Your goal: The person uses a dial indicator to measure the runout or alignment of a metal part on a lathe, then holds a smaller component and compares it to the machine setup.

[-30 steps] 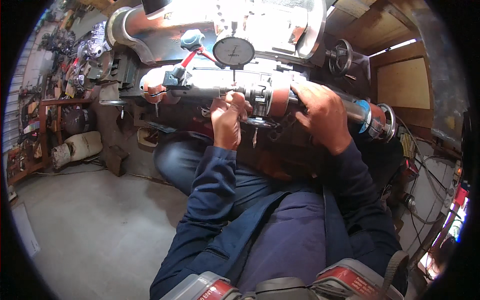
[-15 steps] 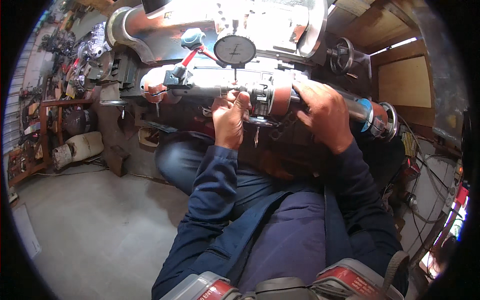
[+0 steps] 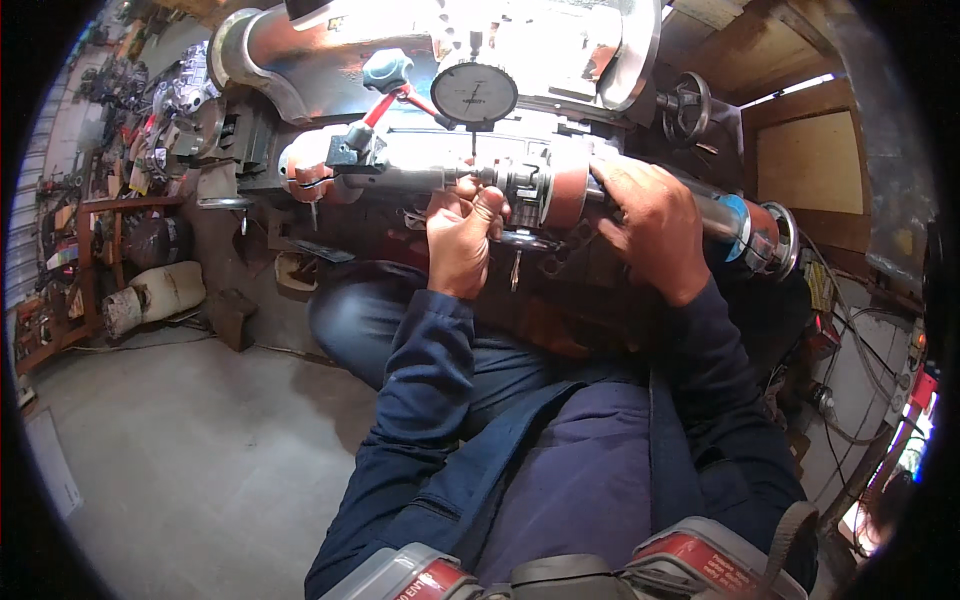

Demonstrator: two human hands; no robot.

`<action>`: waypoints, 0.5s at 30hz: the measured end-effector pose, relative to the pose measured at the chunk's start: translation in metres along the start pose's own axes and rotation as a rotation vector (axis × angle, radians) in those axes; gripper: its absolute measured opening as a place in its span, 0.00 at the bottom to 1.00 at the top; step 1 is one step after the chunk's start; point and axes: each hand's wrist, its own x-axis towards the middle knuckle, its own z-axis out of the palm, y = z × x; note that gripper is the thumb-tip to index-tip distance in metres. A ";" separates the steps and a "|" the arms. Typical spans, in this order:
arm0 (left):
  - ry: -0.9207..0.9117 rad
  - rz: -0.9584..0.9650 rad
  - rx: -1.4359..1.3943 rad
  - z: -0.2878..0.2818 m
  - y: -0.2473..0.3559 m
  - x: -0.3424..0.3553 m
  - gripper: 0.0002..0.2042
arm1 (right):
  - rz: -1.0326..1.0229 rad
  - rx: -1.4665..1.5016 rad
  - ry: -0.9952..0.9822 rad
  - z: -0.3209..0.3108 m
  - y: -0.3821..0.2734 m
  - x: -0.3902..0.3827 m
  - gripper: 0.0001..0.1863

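My left hand (image 3: 461,240) is closed around a thin stepped metal shaft (image 3: 486,175), thumb bent over its near side. Most of those fingertips are hidden behind the shaft. To the right, my right hand (image 3: 655,225) curls over the metal cylinder (image 3: 594,187) beside an orange-brown round collar (image 3: 568,185); its fingertips are partly hidden. Above the shaft stands a round white dial gauge (image 3: 475,95), its stem pointing down to the shaft. A red jointed arm (image 3: 381,108) with a blue-grey knob (image 3: 388,70) carries the gauge from a dark clamp (image 3: 357,148).
A large machine body (image 3: 345,50) spans the back. Handwheels stand at the right (image 3: 685,112) and far right (image 3: 783,243); another handwheel (image 3: 528,241) lies below the shaft. Shelves of tools (image 3: 75,200) line the left, near a dirty plastic jug (image 3: 168,295). Cables (image 3: 850,330) hang at the right.
My left thumb has bent lower and shifted slightly right along the shaft. My right hand has barely moved, and the gauge stands as before.
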 end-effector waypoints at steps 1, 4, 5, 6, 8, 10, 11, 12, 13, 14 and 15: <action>-0.017 -0.015 0.005 -0.002 -0.001 0.000 0.08 | -0.002 0.002 0.002 0.000 0.000 0.000 0.31; -0.035 -0.028 0.001 -0.004 -0.002 0.001 0.10 | -0.004 0.004 0.000 0.002 0.001 0.000 0.31; -0.037 -0.027 -0.008 -0.003 -0.001 0.000 0.11 | -0.004 0.004 0.000 0.002 0.002 0.000 0.31; -0.037 -0.027 -0.008 0.000 0.000 0.000 0.11 | -0.005 0.006 0.000 0.002 0.001 0.000 0.31; 0.007 0.029 -0.027 0.007 0.002 -0.002 0.16 | -0.006 0.008 0.001 0.002 0.001 0.000 0.32; -0.039 0.022 0.021 0.002 0.001 -0.001 0.16 | 0.002 0.010 -0.010 0.001 0.000 0.000 0.32; -0.086 0.015 0.068 0.000 0.000 0.000 0.16 | 0.003 0.011 -0.010 0.001 0.000 0.000 0.32; -0.085 0.014 0.068 0.000 0.000 -0.001 0.16 | 0.003 0.016 -0.004 0.002 0.001 0.000 0.32; -0.064 0.029 0.113 0.000 0.000 -0.001 0.14 | 0.004 0.022 0.001 0.002 0.001 0.000 0.32; -0.045 0.045 0.157 0.001 0.000 -0.001 0.13 | 0.006 0.020 0.002 0.002 0.001 0.000 0.32; -0.047 0.044 0.157 0.001 -0.001 -0.001 0.13 | 0.002 0.019 0.004 0.002 0.001 0.000 0.32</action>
